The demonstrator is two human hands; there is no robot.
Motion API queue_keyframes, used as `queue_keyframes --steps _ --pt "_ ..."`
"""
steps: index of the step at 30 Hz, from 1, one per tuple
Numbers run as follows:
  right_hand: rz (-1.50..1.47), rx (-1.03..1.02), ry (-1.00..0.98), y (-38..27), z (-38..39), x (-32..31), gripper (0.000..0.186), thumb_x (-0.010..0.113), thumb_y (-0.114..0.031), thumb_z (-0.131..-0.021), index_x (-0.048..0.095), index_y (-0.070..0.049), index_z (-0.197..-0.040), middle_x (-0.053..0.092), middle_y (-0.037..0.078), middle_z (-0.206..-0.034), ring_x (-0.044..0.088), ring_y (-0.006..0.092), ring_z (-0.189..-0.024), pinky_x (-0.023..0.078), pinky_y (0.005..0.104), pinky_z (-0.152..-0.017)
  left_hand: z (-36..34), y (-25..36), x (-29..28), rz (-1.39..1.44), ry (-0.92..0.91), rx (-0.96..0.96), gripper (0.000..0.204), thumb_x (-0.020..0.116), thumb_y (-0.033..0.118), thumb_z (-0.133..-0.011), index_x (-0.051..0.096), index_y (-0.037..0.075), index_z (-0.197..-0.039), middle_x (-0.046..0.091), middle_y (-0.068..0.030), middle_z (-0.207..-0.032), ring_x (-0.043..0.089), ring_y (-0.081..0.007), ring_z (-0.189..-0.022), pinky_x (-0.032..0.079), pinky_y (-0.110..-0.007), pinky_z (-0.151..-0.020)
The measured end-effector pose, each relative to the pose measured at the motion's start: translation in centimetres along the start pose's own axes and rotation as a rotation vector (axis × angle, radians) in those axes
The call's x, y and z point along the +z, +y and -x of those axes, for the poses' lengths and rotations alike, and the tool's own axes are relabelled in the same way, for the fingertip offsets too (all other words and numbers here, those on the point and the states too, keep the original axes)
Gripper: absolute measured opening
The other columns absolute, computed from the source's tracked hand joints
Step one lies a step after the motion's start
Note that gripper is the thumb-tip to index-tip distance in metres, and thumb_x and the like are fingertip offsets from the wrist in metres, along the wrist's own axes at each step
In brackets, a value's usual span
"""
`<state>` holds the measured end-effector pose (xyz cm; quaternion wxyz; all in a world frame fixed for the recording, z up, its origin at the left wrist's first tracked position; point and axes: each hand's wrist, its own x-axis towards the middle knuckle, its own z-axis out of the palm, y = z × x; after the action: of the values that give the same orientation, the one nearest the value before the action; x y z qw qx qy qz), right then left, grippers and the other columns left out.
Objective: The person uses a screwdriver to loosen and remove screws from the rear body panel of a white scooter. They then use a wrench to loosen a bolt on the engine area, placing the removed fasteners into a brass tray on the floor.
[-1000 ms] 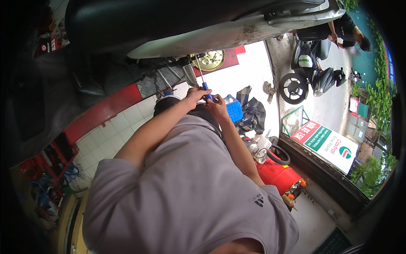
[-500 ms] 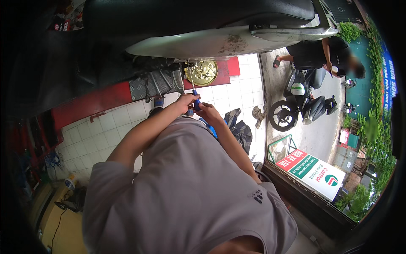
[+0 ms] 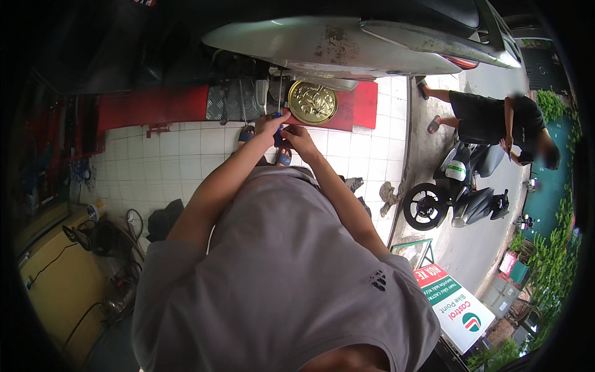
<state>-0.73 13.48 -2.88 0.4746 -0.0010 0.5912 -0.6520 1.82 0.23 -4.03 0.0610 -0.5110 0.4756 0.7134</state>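
Note:
My left hand point(image 3: 268, 126) is closed around the blue handle of a screwdriver point(image 3: 278, 137). Its thin metal shaft points away from me, up to the underside of a motor scooter point(image 3: 285, 46) with pale, scuffed side panels. What the tip touches is hidden below the panel. At the near end of the handle, the fingers of my right hand point(image 3: 300, 140) pinch together against it. Just beyond my hands, to the right, a round gold tray point(image 3: 336, 105) with small parts in it sits on a red platform point(image 3: 158, 106).
A person in dark clothes point(image 3: 493, 118) stands outside at the right, near another parked scooter point(image 3: 455, 186). A crumpled cloth point(image 3: 389, 195) lies by the doorway, with a signboard point(image 3: 458, 310) beyond. Cables and a yellow-topped surface point(image 3: 56, 279) are at lower left.
My view has shifted, so the scooter shows higher up and the gold tray more fully. Both hands stay on the screwdriver. The person outside shows in a changed stance.

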Motion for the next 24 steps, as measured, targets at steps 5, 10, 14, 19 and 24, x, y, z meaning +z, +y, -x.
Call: queue_keyframes --steps 5,10,14,19,24 --pt "-0.068 0.076 -0.083 1.0 0.0 -1.2 0.037 0.059 -0.01 -0.089 0.047 0.009 -0.119 0.059 0.018 -0.106 0.064 0.0242 -0.092 0.054 0.0366 -0.074 3.4 -0.2 0.2 0.133 -0.088 0.006 0.039 0.08 0.031 -0.071 0.06 0.003 -0.089 0.06 -0.0081 -0.086 0.058 -0.0177 -0.071 0.048 -0.034 -0.058" --pt "-0.107 0.151 -0.271 2.0 -1.9 -1.6 0.039 0.057 -0.012 -0.091 0.047 0.007 -0.124 0.058 0.016 -0.113 0.059 0.0235 -0.1 0.05 0.0368 -0.083 4.3 -4.3 -2.6 -0.351 0.083 0.139 0.053 0.069 0.031 -0.077 0.047 0.001 -0.115 0.058 -0.0132 -0.104 0.058 -0.0193 -0.09 0.047 -0.033 -0.068" --pt "-0.026 0.161 -0.233 1.5 -2.5 -1.7 0.046 0.058 -0.014 -0.09 0.044 0.008 -0.129 0.057 0.017 -0.116 0.056 0.023 -0.107 0.046 0.0361 -0.091 4.8 -5.7 -3.0 -0.556 0.173 0.402 0.05 0.079 0.024 -0.067 0.052 0.0 -0.102 0.065 -0.0109 -0.084 0.064 -0.0189 -0.078 0.051 -0.032 -0.07" --pt "-0.126 0.174 -0.268 0.9 -3.2 -2.3 0.035 0.053 -0.016 -0.093 0.048 0.003 -0.122 0.059 0.01 -0.113 0.056 0.0206 -0.102 0.044 0.0352 -0.088 6.7 -4.0 -2.7 -0.537 0.16 0.541 0.045 0.085 0.025 -0.06 0.056 -0.001 -0.084 0.065 -0.0131 -0.071 0.066 -0.0233 -0.069 0.052 -0.034 -0.064" --pt "-0.289 0.204 -0.288 0.2 -3.5 -1.6 0.023 0.048 -0.015 -0.095 0.052 -0.002 -0.113 0.059 0.009 -0.109 0.056 0.0213 -0.1 0.043 0.0348 -0.087 6.2 -3.9 -3.1 -0.63 0.166 0.6 0.041 0.083 0.019 -0.063 0.057 -0.004 -0.084 0.063 -0.014 -0.068 0.068 -0.0226 -0.068 0.053 -0.033 -0.06"
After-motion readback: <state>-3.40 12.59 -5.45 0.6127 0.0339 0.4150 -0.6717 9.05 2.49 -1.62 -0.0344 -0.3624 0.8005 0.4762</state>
